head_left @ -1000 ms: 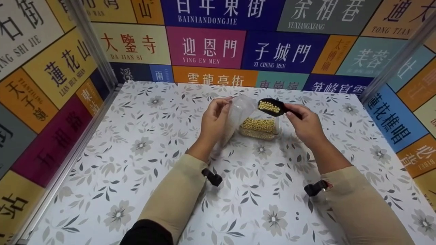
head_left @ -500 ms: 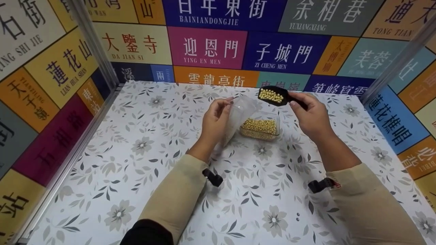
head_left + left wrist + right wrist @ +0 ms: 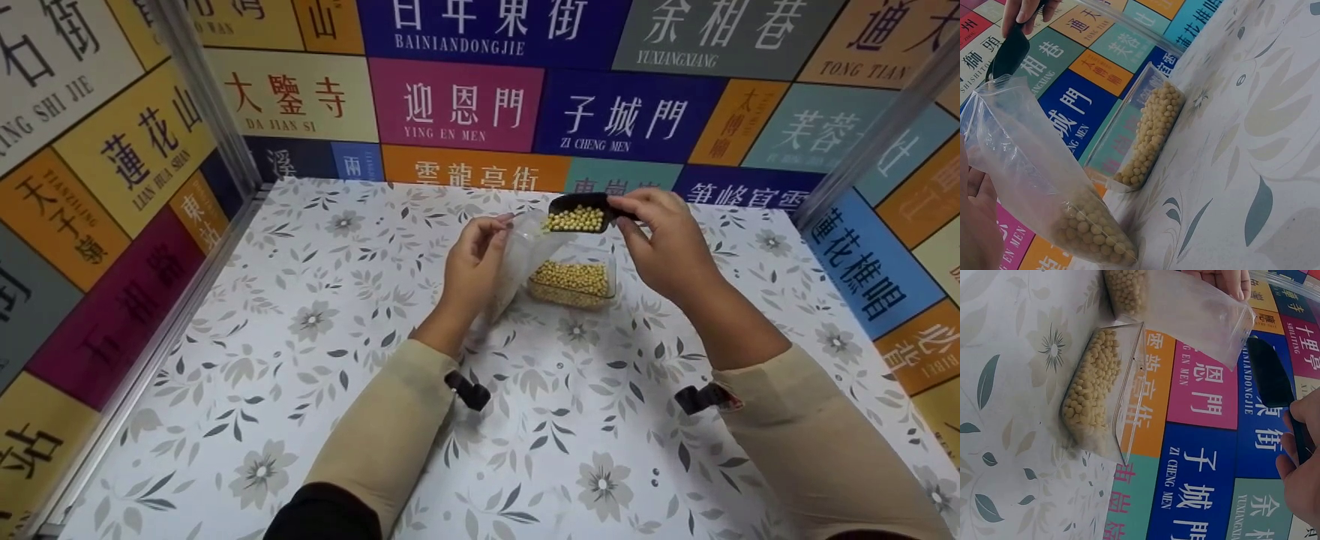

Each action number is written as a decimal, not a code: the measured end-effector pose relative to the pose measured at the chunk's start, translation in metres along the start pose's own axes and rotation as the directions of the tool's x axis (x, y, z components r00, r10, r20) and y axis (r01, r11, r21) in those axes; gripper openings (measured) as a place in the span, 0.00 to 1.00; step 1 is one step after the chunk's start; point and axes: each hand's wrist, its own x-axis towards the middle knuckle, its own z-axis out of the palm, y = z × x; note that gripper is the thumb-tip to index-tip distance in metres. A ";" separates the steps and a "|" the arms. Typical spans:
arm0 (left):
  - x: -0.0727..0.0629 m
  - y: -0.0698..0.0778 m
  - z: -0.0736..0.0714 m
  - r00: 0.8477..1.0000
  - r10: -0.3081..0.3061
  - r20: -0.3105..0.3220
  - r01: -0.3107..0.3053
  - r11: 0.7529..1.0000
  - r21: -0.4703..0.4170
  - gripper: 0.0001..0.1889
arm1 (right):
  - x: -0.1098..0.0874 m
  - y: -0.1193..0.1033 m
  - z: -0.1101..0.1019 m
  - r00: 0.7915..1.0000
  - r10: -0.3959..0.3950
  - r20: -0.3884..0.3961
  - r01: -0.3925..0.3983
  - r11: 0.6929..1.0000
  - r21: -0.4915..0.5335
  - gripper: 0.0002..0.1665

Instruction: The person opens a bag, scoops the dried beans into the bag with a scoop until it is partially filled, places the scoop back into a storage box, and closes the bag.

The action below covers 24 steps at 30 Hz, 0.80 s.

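Black and plastic, the scoop [image 3: 574,201] of round yellow beans [image 3: 576,220] is pinched in the right hand [image 3: 665,238], at two o'clock from the translucent plastic bag [image 3: 521,259] the left hand [image 3: 474,255] grips. If its mouth sags, beans could spill toward the clear rectangular box [image 3: 574,301] at four o'clock.

The table [image 3: 187,420] under its flowered white cloth [image 3: 562,442] held a clear, open box [image 3: 574,301] of yellow beans [image 3: 571,276] in its far half, and just left of the box a bag [image 3: 519,259] reached the cloth or nearly did.
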 end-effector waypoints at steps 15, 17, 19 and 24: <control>0.000 -0.001 0.001 1.000 0.026 0.007 -0.026 1.000 -0.009 0.07 | 0.006 -0.004 -0.001 0.973 -0.213 -0.091 0.203 0.973 -0.106 0.19; 0.000 -0.001 0.001 1.000 0.024 0.003 -0.024 1.000 -0.016 0.07 | 0.005 -0.004 -0.001 0.971 -0.221 -0.094 0.210 0.971 -0.113 0.18; 0.001 -0.002 0.001 1.000 0.026 0.001 -0.026 0.999 -0.024 0.07 | 0.005 -0.004 -0.002 0.971 -0.221 -0.093 0.210 0.971 -0.119 0.18; 0.001 -0.001 0.002 1.000 0.023 -0.003 -0.024 0.999 -0.024 0.06 | 0.001 0.003 -0.004 0.981 -0.176 -0.087 0.166 0.979 -0.116 0.19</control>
